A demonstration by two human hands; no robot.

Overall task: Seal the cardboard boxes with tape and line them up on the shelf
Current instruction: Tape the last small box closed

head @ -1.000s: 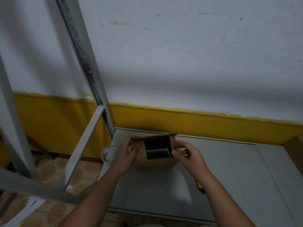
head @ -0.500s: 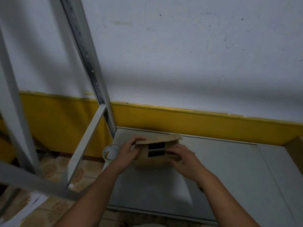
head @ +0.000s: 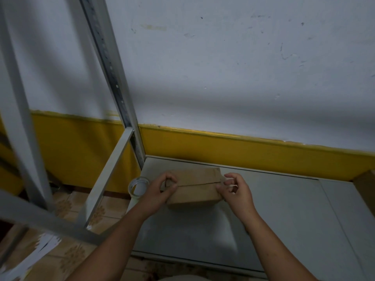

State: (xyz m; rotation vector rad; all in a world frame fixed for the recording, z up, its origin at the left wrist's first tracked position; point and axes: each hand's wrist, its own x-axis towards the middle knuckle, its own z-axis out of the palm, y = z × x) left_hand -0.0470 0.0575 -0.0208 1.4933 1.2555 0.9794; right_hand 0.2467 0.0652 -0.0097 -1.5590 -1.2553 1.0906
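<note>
A small brown cardboard box (head: 194, 189) lies on the grey metal shelf (head: 284, 216), its two top flaps folded down and meeting in a seam along its length. My left hand (head: 162, 189) grips the box's left end with curled fingers. At the right end, my right hand (head: 235, 189) pinches the edge with curled fingers and thumb. A roll of clear tape (head: 139, 186) stands on the shelf's left edge, just left of my left hand.
The shelf's metal upright (head: 113, 78) and a side rail (head: 107, 179) rise at the left. Part of another cardboard box (head: 365, 191) shows at the right edge. A white and yellow wall stands right behind the shelf. Tiled floor lies below left.
The box's flaps, open a second ago with the dark inside showing, have been folded down flat. Both hands shifted from the flaps to the box's two ends.
</note>
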